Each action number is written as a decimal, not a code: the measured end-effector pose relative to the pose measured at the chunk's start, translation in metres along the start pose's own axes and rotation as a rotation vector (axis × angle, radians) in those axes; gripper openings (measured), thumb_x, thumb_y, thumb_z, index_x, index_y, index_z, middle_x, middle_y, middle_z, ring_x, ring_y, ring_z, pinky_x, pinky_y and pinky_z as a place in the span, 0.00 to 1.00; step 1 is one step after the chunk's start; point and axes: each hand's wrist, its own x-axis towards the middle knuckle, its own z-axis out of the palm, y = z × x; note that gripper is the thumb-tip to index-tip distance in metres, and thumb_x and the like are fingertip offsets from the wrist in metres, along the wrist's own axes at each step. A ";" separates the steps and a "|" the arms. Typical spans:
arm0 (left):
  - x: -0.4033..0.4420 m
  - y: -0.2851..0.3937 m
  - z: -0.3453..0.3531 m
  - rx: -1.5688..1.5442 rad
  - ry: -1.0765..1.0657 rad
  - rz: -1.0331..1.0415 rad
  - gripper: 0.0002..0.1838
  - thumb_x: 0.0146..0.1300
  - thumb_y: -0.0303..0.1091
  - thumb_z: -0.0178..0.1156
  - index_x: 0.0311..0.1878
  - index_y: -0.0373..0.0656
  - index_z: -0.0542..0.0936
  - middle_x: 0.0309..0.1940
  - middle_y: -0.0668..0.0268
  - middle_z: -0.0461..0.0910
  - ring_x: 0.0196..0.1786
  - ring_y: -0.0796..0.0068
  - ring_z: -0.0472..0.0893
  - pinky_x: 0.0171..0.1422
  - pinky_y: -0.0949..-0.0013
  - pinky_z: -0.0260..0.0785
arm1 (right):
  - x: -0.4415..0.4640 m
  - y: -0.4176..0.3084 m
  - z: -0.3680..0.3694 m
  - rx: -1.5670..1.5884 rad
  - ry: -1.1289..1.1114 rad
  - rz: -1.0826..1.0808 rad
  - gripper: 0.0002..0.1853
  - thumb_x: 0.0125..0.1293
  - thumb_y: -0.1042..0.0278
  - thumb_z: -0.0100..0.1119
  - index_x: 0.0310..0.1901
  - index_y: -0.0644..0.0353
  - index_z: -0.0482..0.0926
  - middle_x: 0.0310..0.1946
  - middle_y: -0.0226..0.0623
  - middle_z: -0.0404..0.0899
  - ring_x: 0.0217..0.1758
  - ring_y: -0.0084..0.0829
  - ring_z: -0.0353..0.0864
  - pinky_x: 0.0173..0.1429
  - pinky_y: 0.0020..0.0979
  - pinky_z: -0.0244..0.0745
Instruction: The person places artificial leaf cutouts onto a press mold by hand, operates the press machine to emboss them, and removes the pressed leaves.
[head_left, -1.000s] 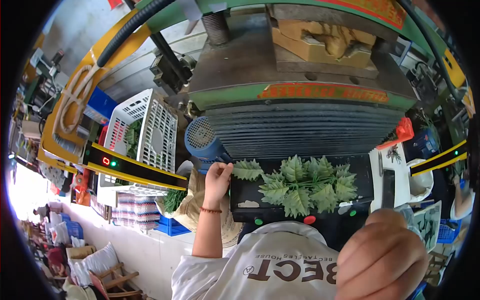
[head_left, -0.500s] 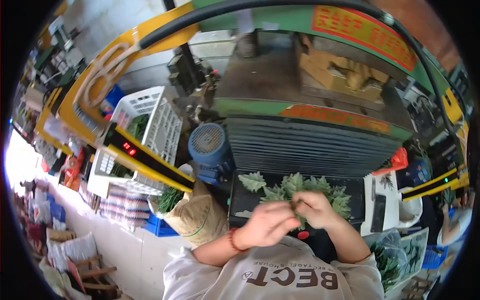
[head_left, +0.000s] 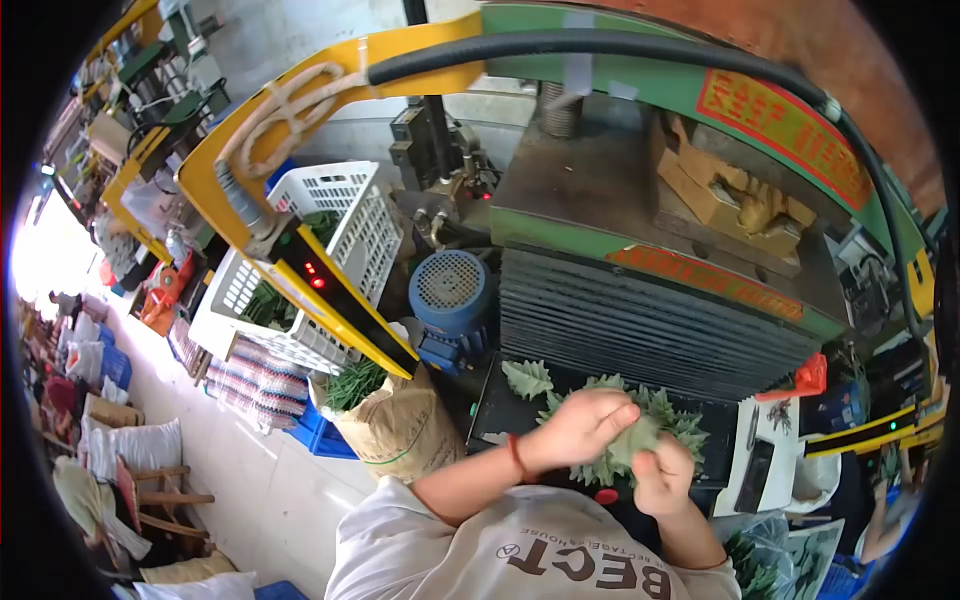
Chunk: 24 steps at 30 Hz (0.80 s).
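Note:
My left hand (head_left: pixel 583 428), with a red bracelet on its wrist, is closed on the edge of a pale green lobed leaf (head_left: pixel 634 440). On the leaf's other side, my right hand (head_left: pixel 664 478) pinches it between thumb and fingers. Both hands are over the front of a black tray (head_left: pixel 492 410). Behind and beneath them lies a bunch of jagged green leaves (head_left: pixel 680 420), partly hidden by the hands. A single leaf (head_left: pixel 527 378) rests apart at the tray's back left corner.
Beyond the tray stands a green press (head_left: pixel 570 235) with black bellows (head_left: pixel 620 320). To the left are a blue motor (head_left: pixel 450 290), a white basket (head_left: pixel 365 245), a yellow-edged bar (head_left: pixel 345 305) and a paper sack (head_left: pixel 405 430). A person's arm (head_left: pixel 880 525) shows far right.
My left hand has moved right from the single leaf, and my right hand has come in from the lower right. A leaf now shows between them. The view has turned left.

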 end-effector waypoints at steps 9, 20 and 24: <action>0.019 0.016 -0.007 -0.192 0.290 -0.306 0.09 0.68 0.30 0.55 0.31 0.38 0.76 0.27 0.69 0.78 0.28 0.81 0.74 0.36 0.81 0.69 | 0.018 0.024 0.004 0.480 0.001 0.601 0.13 0.71 0.62 0.52 0.31 0.62 0.74 0.17 0.26 0.66 0.16 0.18 0.59 0.22 0.19 0.57; 0.023 -0.017 -0.035 -0.729 0.296 -0.488 0.07 0.66 0.29 0.58 0.40 0.37 0.73 0.31 0.67 0.77 0.24 0.85 0.70 0.28 0.85 0.62 | 0.056 0.000 -0.042 0.172 -0.054 -0.138 0.07 0.55 0.81 0.62 0.36 0.64 0.79 0.38 0.37 0.76 0.32 0.25 0.71 0.32 0.23 0.65; 0.030 -0.026 -0.042 -0.538 0.588 -0.485 0.03 0.67 0.26 0.54 0.36 0.39 0.73 0.31 0.67 0.77 0.26 0.83 0.71 0.32 0.84 0.64 | 0.054 -0.006 -0.039 0.097 -0.013 -0.127 0.07 0.54 0.84 0.60 0.36 0.65 0.80 0.38 0.38 0.77 0.32 0.26 0.72 0.33 0.23 0.67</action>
